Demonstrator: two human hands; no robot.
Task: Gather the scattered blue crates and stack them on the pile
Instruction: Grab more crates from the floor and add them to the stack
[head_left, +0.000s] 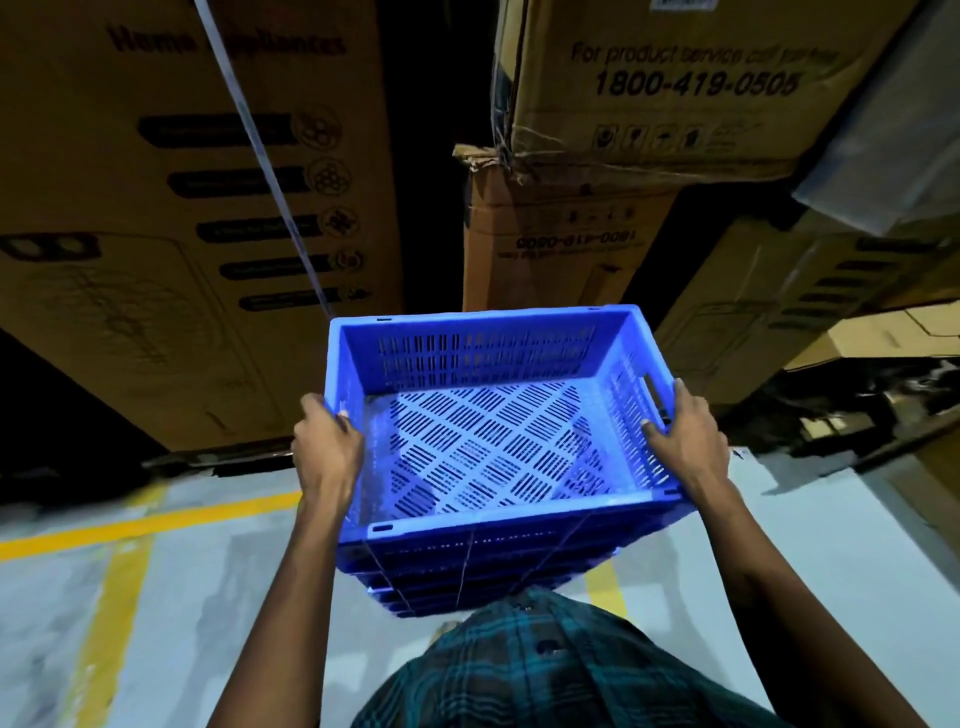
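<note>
A blue perforated plastic crate (483, 364) sits in the middle of the view, empty, its slotted floor showing. It rests on top of a pile of blue crates (467, 577) whose stacked rims show below its near wall. My left hand (327, 447) grips the crate's left rim. My right hand (685, 441) grips the right rim beside the handle slot. Both arms reach forward from my checked shirt.
Tall cardboard appliance boxes (197, 208) stand at the left and more cardboard boxes (660, 88) are stacked at the right behind the pile. A dark gap lies between them. Yellow floor lines (145, 519) cross the grey floor at the left.
</note>
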